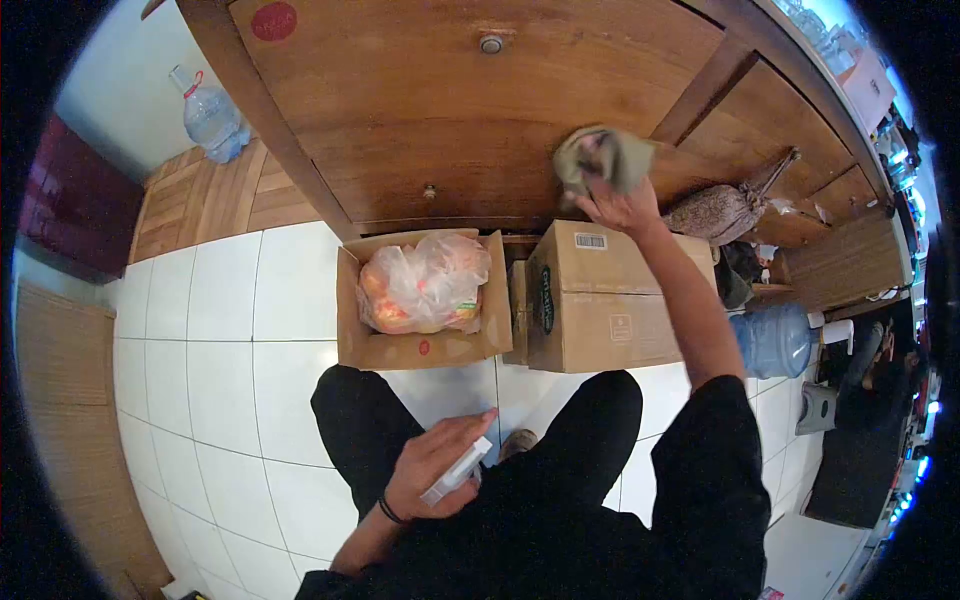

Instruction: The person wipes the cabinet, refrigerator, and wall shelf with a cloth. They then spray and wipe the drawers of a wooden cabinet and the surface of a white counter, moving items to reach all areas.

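Right hand presses a bunched cloth against the wooden cabinet door at one o'clock. Left hand grips a white spray bottle at six o'clock; an accidental squeeze risks wetting the trousers.

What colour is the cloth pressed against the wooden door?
Greyish olive-green cloth, seen in the head view.

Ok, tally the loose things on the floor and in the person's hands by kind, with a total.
Cardboard boxes: 2, an open box with a plastic bag inside, and a closed box
Plastic bags: 1
Water jugs: 2, one by the wall, one at right
Cloths: 1, the cloth in the right hand
White bottles: 1, the white bottle in the left hand
Total: 7
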The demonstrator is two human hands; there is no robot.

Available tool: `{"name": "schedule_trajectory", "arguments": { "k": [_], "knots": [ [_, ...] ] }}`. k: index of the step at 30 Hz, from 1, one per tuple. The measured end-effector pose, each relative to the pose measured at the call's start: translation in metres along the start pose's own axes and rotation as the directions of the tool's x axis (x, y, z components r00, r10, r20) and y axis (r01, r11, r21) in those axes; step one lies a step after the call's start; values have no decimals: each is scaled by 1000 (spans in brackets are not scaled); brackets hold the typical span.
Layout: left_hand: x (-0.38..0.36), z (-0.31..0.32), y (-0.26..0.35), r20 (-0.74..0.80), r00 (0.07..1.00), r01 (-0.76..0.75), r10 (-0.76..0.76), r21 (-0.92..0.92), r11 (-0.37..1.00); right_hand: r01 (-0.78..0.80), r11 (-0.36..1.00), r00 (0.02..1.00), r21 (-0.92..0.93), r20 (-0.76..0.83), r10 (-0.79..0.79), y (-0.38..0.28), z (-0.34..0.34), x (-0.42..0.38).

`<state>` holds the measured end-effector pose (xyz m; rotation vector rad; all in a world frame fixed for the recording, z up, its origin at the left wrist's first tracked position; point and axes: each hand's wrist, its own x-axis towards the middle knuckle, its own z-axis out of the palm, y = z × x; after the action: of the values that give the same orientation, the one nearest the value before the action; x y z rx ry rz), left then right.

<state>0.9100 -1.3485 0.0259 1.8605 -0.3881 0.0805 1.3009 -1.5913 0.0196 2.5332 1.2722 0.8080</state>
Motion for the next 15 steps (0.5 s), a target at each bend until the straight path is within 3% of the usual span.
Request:
{"name": "schedule_trajectory", "arguments": {
  "k": [3,4,7,8,10,13,15],
  "knots": [
    [-9,9,-15,9,1000,14,-14,-103,995,399,867,916,-299,179,-360,41,29,-22],
    [-8,9,-18,21,999,33,-30,-126,991,358,922,773,-149,602,-203,34,0,-11],
    [-3,15,-32,7,1000,-26,27,-135,991,349,901,856,-259,479,-194,50,1,-18],
    [0,16,-36,-8,998,-66,66,-124,990,234,938,924,-254,359,-133,53,-13,-12],
    [2,14,-41,38,999,22,-16,-155,988,46,971,994,-233,104,-22,54,-44,5],
    [0,20,-70,56,998,39,-25,-266,963,-115,971,966,-208,-250,61,50,-70,28],
    [1,26,-88,105,993,98,-62,-389,916,-328,941,836,-76,-487,252,58,-94,67]
  ]
}}
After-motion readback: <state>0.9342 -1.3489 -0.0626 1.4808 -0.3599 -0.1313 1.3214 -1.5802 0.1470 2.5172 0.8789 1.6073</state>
